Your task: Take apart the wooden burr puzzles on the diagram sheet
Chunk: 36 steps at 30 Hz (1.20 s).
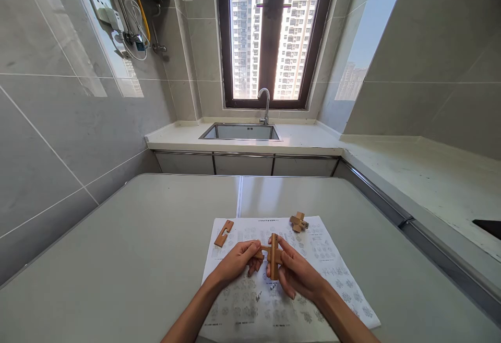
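Note:
Over a printed sheet, my right hand (295, 269) grips a wooden puzzle piece (274, 257), a long bar standing upright toward me with another piece crossing behind it. My left hand (238, 262) pinches a notched wooden piece (265, 249) whose end meets the bar from the left. Fingers hide part of the joint, so how far the pieces interlock cannot be made out. A loose flat wooden piece with a cut-out notch (224, 233) lies at the sheet's upper left. Toward its upper right sits a cross-shaped cluster of joined wooden pieces (299, 222).
The paper sheet (336, 275), covered with small diagrams, lies on a pale table (117, 259). Beyond the table is a counter with a steel sink (239, 132) and a faucet (266, 105) below a window. Another counter (438, 176) runs along the right; a tiled wall stands left.

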Tool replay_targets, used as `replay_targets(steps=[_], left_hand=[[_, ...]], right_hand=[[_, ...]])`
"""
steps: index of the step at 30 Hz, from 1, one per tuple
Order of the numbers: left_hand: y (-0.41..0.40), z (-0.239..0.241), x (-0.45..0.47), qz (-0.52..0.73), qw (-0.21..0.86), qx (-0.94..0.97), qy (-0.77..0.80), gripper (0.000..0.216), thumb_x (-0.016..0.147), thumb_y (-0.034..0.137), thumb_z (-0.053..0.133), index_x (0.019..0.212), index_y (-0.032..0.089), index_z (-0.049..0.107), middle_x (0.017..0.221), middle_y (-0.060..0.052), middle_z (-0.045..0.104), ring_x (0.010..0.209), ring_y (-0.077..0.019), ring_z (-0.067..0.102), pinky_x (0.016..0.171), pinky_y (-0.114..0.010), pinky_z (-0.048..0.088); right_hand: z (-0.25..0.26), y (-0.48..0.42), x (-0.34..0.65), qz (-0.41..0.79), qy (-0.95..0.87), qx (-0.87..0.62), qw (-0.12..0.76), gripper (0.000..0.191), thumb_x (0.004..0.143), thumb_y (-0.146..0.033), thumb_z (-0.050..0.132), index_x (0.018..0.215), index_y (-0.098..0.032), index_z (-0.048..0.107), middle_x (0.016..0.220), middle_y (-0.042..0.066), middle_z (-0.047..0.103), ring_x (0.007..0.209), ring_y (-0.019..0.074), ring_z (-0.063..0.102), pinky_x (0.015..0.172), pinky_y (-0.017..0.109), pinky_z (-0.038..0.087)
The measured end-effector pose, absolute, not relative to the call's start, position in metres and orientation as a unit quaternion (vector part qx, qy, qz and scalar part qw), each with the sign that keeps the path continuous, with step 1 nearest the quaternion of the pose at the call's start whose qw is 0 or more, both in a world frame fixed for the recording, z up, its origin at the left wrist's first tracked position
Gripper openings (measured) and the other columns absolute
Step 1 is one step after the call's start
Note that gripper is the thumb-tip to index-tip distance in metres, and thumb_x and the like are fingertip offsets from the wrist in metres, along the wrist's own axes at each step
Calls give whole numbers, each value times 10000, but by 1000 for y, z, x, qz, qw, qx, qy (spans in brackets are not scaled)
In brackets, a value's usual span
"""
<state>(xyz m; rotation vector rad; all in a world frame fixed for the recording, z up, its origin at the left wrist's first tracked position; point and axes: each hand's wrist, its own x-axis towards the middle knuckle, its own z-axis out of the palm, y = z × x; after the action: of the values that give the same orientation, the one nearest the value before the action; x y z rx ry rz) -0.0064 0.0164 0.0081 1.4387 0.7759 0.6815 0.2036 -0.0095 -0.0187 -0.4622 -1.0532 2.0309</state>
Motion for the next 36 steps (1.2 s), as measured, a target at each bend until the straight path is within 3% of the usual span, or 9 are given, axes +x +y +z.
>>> replay_targets(steps=[4, 9, 15, 22, 30, 36], left_hand=[[16, 9, -6, 297, 632, 632, 336, 583, 975, 699, 464, 750, 169, 553, 596, 17, 572, 499, -108, 465, 560, -263, 381], [15, 11, -7, 291, 636, 631, 336, 571, 987, 680, 462, 735, 173, 535, 582, 27, 550, 510, -111, 471, 563, -262, 384], [14, 11, -7, 295, 643, 619, 341, 534, 994, 660, 462, 795, 172, 548, 589, 28, 549, 510, -118, 473, 533, -259, 369], [15, 14, -7, 302, 637, 617, 348, 558, 986, 677, 460, 717, 189, 494, 580, 33, 539, 490, -104, 452, 572, -264, 384], [20, 5, -7, 312, 643, 601, 358, 574, 960, 711, 477, 753, 178, 531, 586, 19, 567, 483, -108, 471, 537, -256, 381], [21, 0, -7, 328, 650, 574, 375, 566, 948, 703, 512, 807, 159, 577, 603, 22, 556, 487, -108, 474, 517, -248, 383]], right_hand=[[-20, -10, 206, 811, -410, -174, 379, 643, 935, -620, 667, 1354, -275, 322, 953, 53, 762, 402, 139, 675, 322, 164, 380], [-25, -9, 208, 817, -413, -169, 364, 676, 952, -593, 665, 1382, -316, 224, 977, 47, 772, 360, 138, 657, 308, 170, 416], [-26, -9, 208, 819, -424, -152, 356, 634, 960, -577, 659, 1351, -322, 229, 1009, 55, 781, 305, 109, 605, 278, 150, 360], [-27, -9, 206, 798, -399, -181, 414, 499, 968, -574, 644, 1205, -328, 280, 808, -33, 776, 199, 59, 437, 253, 116, 231], [-17, -6, 204, 801, -379, -185, 425, 493, 993, -558, 617, 1282, -300, 313, 843, 18, 782, 310, 117, 599, 292, 146, 354], [-16, -5, 206, 800, -365, -197, 434, 522, 1014, -505, 605, 1400, -278, 335, 857, 40, 780, 345, 110, 617, 317, 147, 378]])
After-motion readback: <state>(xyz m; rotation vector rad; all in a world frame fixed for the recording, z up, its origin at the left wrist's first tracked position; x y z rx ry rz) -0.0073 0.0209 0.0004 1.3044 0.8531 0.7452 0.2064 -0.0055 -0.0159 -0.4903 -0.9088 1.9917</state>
